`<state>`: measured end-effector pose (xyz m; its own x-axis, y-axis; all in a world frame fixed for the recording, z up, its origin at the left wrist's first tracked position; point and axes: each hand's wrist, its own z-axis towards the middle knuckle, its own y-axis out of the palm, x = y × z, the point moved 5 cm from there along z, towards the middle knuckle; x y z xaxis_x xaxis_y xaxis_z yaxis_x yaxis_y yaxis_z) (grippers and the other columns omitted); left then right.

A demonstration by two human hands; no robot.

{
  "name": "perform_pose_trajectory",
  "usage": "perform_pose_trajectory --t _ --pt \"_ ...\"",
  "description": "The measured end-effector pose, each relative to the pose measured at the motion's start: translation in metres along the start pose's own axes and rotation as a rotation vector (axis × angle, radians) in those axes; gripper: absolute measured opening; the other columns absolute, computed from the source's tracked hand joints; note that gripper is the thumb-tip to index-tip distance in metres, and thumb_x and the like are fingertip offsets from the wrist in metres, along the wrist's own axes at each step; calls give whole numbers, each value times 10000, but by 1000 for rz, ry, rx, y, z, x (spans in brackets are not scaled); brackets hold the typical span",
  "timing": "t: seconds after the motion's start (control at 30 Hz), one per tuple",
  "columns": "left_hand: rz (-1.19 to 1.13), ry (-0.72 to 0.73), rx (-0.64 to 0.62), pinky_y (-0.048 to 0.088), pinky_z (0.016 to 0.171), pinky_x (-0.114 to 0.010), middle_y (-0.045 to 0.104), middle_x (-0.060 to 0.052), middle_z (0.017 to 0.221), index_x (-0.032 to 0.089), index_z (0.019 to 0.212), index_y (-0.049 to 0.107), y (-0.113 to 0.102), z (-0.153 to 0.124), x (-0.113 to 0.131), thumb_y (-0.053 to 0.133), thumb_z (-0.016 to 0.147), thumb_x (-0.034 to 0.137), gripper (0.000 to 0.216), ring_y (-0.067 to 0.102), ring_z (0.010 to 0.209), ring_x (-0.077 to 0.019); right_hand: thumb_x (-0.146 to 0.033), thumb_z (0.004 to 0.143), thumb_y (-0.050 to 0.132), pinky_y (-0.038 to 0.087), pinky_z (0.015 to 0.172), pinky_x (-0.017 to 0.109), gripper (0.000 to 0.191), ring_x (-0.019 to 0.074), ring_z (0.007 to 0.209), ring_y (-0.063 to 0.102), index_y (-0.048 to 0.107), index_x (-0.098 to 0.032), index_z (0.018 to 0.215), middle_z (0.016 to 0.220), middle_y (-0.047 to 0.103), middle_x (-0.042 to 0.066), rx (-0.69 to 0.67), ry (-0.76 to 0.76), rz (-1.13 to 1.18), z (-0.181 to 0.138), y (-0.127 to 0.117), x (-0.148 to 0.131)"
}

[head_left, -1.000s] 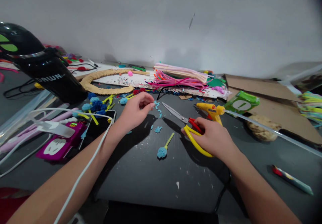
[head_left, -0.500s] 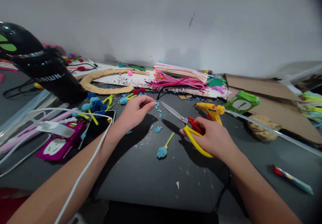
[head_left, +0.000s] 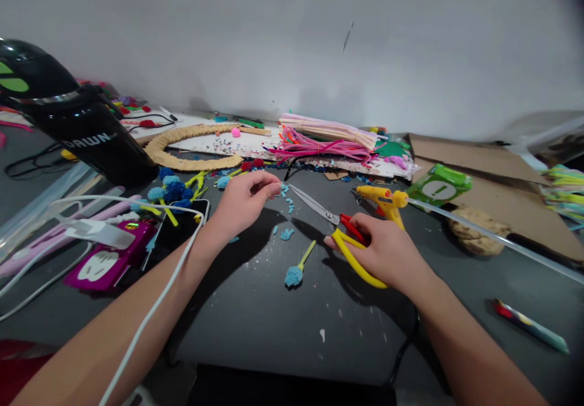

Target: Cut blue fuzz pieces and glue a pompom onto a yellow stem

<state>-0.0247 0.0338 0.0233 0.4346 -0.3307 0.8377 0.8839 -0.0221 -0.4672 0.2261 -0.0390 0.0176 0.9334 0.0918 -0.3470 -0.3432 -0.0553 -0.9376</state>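
My right hand point(head_left: 378, 245) grips a pair of scissors point(head_left: 331, 214) by its red and yellow handles, the blades nearly closed and pointing up-left. The scissor tips reach close to the fingertips of my left hand point(head_left: 249, 202), which are pinched together. Whatever the left fingers hold is too small to make out. Small light-blue snippets point(head_left: 289, 199) lie just below the blade tips, with a little blue cluster point(head_left: 286, 234) nearer to me. Between my hands rests a blue flower point(head_left: 293, 276) on a short yellow-green stem.
A yellow glue gun point(head_left: 383, 198) with a long clear stick lies beyond my right hand. Blue flowers point(head_left: 176, 192), a phone, a purple power bank point(head_left: 109, 257) and a black bottle point(head_left: 86, 126) stand left. Pink pipe cleaners point(head_left: 326, 141) lie at the back; a white cable crosses my left forearm.
The scissors and my right hand have shifted very slightly to the left, toward my left fingertips. Otherwise nothing has visibly moved.
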Motion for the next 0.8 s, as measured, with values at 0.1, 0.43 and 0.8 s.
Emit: perform_pose_trajectory --t 0.1,0.43,0.8 --pt "7 -10 50 458 611 -229 689 -18 731 144 850 704 -1 0 -2 662 824 299 163 592 653 -127 -671 752 629 274 515 256 471 137 539 418 464 -234 690 589 542 -25 -15 -6 39 1 1 0" --pt "4 -13 28 467 604 -230 699 -22 728 146 835 708 -1 0 -2 655 814 277 143 598 637 -125 -687 752 628 272 509 254 504 126 529 403 443 -226 666 560 501 -29 -10 -37 59 0 3 2" --pt "21 -26 24 469 612 -240 700 -25 717 147 827 714 0 -1 2 657 805 275 142 599 640 -131 -707 770 596 231 499 255 520 121 528 376 442 -223 659 552 484 -31 -12 -78 46 0 4 1"
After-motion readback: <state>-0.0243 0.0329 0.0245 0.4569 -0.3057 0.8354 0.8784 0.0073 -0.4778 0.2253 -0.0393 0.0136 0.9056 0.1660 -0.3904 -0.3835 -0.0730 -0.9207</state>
